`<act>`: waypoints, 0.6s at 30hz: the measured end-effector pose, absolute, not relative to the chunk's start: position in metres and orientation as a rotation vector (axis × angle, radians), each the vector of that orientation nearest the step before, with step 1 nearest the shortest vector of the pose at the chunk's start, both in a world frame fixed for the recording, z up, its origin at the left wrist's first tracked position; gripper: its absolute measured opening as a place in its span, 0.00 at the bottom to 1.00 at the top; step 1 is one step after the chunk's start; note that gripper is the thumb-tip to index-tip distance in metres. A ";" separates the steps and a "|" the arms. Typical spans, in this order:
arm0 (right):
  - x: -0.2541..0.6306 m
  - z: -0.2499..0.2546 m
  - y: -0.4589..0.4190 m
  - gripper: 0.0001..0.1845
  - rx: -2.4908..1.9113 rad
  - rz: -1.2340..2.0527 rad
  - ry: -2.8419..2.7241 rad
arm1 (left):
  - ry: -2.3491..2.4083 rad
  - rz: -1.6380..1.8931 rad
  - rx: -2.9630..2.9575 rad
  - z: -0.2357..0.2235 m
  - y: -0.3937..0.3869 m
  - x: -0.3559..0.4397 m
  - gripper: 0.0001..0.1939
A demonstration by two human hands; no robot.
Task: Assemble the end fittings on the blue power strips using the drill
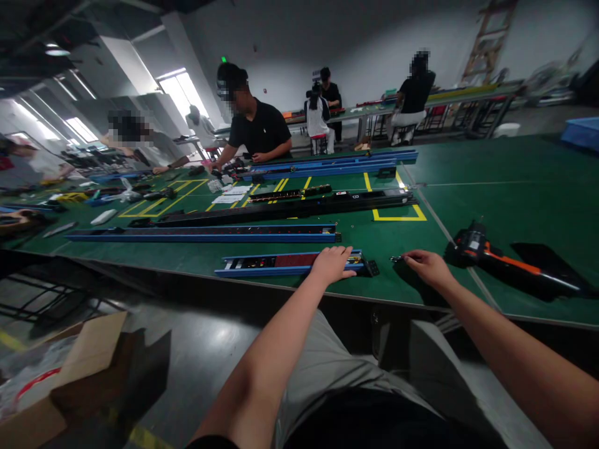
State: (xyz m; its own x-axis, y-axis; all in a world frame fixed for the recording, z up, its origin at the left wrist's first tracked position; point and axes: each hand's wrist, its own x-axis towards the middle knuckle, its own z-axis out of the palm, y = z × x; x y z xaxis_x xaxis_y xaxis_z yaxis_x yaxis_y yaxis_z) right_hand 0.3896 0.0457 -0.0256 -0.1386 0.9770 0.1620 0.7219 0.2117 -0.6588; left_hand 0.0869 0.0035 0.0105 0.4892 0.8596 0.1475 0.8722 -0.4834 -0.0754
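A short blue rail with electronic parts inside lies along the near edge of the green table. My left hand grips its right part, fingers over the top and thumb on the near side. A black end piece sticks out at the rail's right end, tilted. To the right of it, my right hand is closed in a pinch just above the tabletop. Small shiny metal pieces show at its fingertips; they look like screws, but are too small to be sure.
A black and orange power drill lies right of my right hand. Beyond the short rail are a long blue rail and a long black one. A co-worker stands across the table. An open cardboard box is at lower left.
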 end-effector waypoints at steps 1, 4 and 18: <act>0.389 -0.025 0.047 0.20 -1.575 0.594 -1.910 | -1.511 -0.139 -2.587 0.010 0.004 0.087 0.38; 0.387 -0.024 0.050 0.20 -1.588 0.603 -1.892 | -1.502 -0.146 -2.591 0.010 0.005 0.087 0.38; 0.387 -0.029 0.049 0.17 -1.508 0.667 -1.928 | -1.545 -0.114 -2.609 0.009 0.008 0.090 0.38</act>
State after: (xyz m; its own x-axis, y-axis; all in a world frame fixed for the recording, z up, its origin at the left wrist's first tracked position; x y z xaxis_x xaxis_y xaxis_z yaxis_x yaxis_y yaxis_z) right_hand 0.3869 0.0490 -0.0292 -0.1786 0.9728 0.1474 0.6736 0.2300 -0.7024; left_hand 0.0901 0.0082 0.0087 0.4800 0.8692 0.1188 0.8772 -0.4771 -0.0536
